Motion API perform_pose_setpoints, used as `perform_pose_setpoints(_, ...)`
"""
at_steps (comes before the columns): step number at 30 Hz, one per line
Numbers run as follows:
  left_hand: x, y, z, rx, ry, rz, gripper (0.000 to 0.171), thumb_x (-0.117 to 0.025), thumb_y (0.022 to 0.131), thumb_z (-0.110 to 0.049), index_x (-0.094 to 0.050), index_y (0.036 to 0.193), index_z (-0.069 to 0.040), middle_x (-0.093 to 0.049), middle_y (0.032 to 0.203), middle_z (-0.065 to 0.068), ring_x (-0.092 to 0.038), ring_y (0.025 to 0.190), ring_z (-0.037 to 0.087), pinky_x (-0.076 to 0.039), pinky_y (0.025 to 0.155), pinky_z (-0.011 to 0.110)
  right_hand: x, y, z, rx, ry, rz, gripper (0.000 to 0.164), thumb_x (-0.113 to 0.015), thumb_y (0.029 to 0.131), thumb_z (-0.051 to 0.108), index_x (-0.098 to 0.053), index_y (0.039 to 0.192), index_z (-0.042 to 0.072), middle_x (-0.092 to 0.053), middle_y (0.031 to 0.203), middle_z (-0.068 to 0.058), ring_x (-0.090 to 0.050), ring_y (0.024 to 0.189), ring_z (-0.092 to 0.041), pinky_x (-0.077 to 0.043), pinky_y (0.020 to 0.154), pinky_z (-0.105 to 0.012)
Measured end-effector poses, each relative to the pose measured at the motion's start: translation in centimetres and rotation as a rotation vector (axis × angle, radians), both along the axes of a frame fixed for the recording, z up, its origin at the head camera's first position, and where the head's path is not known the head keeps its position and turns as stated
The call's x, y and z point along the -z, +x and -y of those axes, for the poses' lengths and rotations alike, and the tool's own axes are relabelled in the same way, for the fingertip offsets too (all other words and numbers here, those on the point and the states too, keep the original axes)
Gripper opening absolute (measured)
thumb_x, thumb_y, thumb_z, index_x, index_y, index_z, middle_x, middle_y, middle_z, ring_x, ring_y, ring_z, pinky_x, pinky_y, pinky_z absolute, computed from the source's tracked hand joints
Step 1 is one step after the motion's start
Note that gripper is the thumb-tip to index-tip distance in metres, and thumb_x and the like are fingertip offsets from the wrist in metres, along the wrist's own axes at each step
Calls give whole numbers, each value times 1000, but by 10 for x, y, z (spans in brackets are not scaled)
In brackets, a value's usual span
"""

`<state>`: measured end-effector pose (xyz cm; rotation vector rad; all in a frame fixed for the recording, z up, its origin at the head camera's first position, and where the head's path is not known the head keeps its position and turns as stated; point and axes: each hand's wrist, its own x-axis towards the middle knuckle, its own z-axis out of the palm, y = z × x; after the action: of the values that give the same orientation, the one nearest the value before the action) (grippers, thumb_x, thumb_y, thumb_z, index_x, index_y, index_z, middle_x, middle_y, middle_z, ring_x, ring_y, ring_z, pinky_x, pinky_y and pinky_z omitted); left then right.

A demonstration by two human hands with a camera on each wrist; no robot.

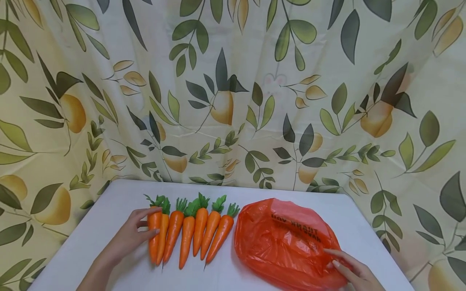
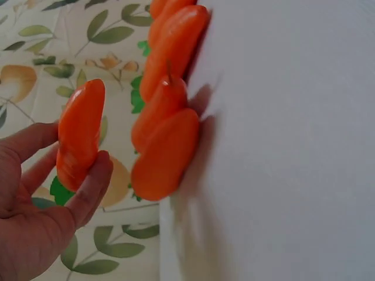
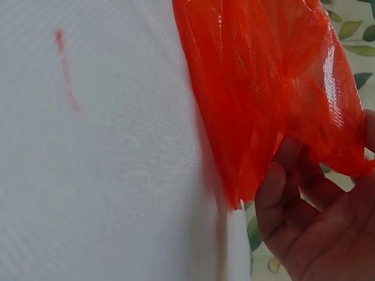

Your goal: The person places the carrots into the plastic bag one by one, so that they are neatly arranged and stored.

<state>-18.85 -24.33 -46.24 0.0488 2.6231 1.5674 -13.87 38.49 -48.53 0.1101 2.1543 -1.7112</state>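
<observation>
Several orange carrots with green leafy tops lie side by side on the white table. My left hand [image 1: 132, 230] pinches the leftmost carrot [image 1: 154, 236] between thumb and fingers. In the left wrist view this carrot [image 2: 81, 132] stands apart from the other carrots [image 2: 167, 155], with the left hand's fingers on both sides of it. A red plastic bag [image 1: 284, 246] with dark print spreads to the right of the row. At its lower right edge my right hand [image 1: 354, 268] holds the bag. The right wrist view shows curled fingers at the rim of the bag [image 3: 234, 88].
The white table [image 1: 134, 190] carries the carrots and the bag. Behind it hangs a curtain [image 1: 233, 157] printed with leaves and fruit. A faint red mark [image 3: 67, 70] shows on the white surface in the right wrist view.
</observation>
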Motion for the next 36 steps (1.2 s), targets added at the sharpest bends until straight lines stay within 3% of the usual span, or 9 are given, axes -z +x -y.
perform_pose_setpoints(11, -30, -3, -34, 74, 35, -76, 55, -80, 93, -20, -60, 143, -28, -35, 150, 11, -53, 122, 40, -57, 88, 39, -2, 1, 3, 12, 11, -10, 54, -59, 106, 35, -49, 149, 4, -55, 138, -23, -67, 105, -33, -58, 87, -49)
perform_pose_setpoints(16, -39, -1, -50, 110, 69, -115, 54, -79, 93, -15, -61, 142, -26, -33, 152, 12, -57, 119, 36, -56, 91, 38, 0, 1, 1, 20, -8, -18, 55, -60, 106, 34, -48, 151, 6, -46, 147, -28, -67, 106, -34, -57, 87, -50)
perform_pose_setpoints(22, -43, -3, -64, 122, 88, -122, 54, -81, 92, -16, -61, 141, -29, -37, 150, 8, -55, 124, 35, -51, 101, 46, 1, 3, 6, 112, 33, -41, 63, -63, 104, 32, -38, 155, 6, -38, 152, -31, -67, 106, -33, -58, 85, -50)
perform_pose_setpoints(28, -46, -4, -80, 121, 114, -97, 53, -81, 92, -13, -64, 138, -33, -38, 150, 7, -56, 121, 33, -55, 94, 41, 0, 2, 13, 237, 103, -42, 68, -63, 105, 30, -28, 158, 6, -34, 154, -32, -68, 104, -32, -59, 83, -48)
perform_pose_setpoints(32, -47, -5, -92, 141, 147, -105, 53, -81, 91, -11, -65, 136, -33, -38, 150, 6, -56, 122, 33, -54, 97, 42, 0, 1, 13, 243, 169, -47, 65, -61, 106, 28, -28, 158, 6, -28, 153, -33, -65, 105, -33, -59, 83, -47)
perform_pose_setpoints(36, -47, -6, -101, 162, 154, -118, 52, -81, 91, -10, -66, 133, -35, -41, 147, 5, -56, 122, 32, -53, 98, 44, -1, 0, 12, 210, 273, -68, 67, -62, 105, 33, -31, 157, 4, -14, 150, -31, -52, 117, -44, -59, 85, -47)
